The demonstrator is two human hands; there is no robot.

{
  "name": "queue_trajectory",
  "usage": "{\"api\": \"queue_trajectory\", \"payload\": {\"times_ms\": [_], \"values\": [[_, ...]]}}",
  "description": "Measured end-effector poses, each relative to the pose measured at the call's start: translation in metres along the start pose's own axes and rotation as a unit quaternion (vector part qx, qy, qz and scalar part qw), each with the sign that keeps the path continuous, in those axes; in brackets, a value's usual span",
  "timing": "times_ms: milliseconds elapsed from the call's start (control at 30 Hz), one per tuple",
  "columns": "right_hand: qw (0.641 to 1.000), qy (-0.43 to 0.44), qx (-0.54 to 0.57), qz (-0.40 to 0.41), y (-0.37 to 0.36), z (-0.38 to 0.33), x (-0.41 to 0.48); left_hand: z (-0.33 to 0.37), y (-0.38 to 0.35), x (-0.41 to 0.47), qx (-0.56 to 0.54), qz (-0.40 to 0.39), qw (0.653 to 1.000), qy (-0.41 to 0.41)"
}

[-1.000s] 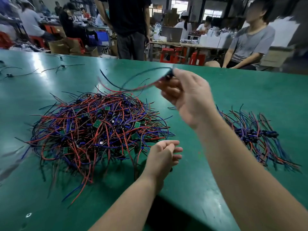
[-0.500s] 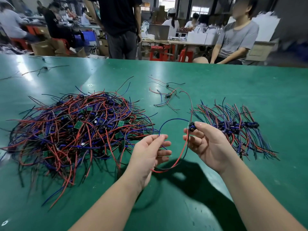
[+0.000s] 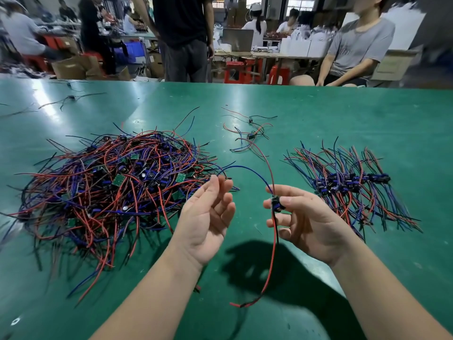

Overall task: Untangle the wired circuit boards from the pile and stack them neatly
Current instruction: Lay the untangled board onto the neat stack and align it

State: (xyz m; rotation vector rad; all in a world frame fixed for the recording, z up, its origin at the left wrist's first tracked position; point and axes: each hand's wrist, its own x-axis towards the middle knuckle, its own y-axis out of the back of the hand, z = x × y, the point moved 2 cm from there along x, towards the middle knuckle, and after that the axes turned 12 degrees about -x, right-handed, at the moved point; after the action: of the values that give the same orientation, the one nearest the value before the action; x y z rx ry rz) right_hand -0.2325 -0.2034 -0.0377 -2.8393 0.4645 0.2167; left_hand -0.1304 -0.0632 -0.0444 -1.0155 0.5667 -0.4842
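A big tangled pile (image 3: 115, 187) of small green circuit boards with red, blue and black wires lies on the left of the green table (image 3: 318, 119). At the right lies a stack of sorted boards (image 3: 350, 182) with their wires fanned out. My right hand (image 3: 306, 222) pinches one small wired board (image 3: 276, 203) between thumb and fingers; its red and black wires hang down below it. Its blue wire arcs left to the fingertips of my left hand (image 3: 208, 217), which is held palm up with fingers nearly straight, touching that wire's end.
A few loose wired boards (image 3: 250, 136) lie farther back in the middle of the table. More stray wires (image 3: 71, 98) sit at the far left. Beyond the far edge a person in black stands and another in grey sits.
My right hand came down from above the pile with the board to in front of me. My left hand rose from the table to the blue wire, and the wires straightened out.
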Motion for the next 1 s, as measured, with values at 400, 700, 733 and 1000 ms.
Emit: {"api": "queue_trajectory", "payload": {"times_ms": [400,700,733,1000], "values": [[0.999,0.027,0.02,0.009,-0.006,0.005,0.004,-0.029,0.002,-0.011,0.312,-0.099,0.945,0.025],[0.987,-0.045,0.154,-0.02,0.0,0.005,0.003,-0.027,0.004,-0.012,0.344,-0.116,0.931,0.043],[0.985,-0.045,0.164,-0.025,0.0,0.005,0.003,-0.026,0.004,-0.011,0.341,-0.121,0.931,0.053],[0.993,-0.035,0.094,0.059,0.002,0.005,0.007,-0.03,0.008,-0.014,0.412,-0.135,0.895,0.101]]}}
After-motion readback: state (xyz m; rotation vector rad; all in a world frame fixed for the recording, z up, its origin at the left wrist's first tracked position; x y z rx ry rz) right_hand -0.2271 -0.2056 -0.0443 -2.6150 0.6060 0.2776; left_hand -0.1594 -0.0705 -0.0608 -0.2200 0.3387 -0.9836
